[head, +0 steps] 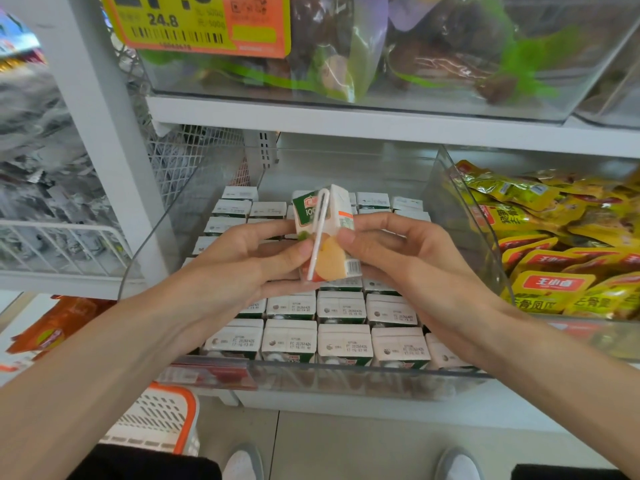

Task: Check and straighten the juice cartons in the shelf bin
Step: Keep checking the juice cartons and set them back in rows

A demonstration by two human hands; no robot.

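A small white and green juice carton (334, 223) with a white straw taped to its side is lifted above the clear shelf bin (346, 375). My left hand (239, 261) grips its left side, thumb near the straw. Opposite it, my right hand (401, 258) pinches the carton's right edge with thumb and fingers. Below, several rows of the same cartons (343, 344) stand upright in the bin, their white tops with printed date codes facing up.
A clear bin of yellow snack packets (561, 247) sits to the right. Above is a shelf board (346, 119) with a bin of bagged goods and a yellow price tag (201, 22). A white and orange basket (162, 417) stands on the floor at lower left.
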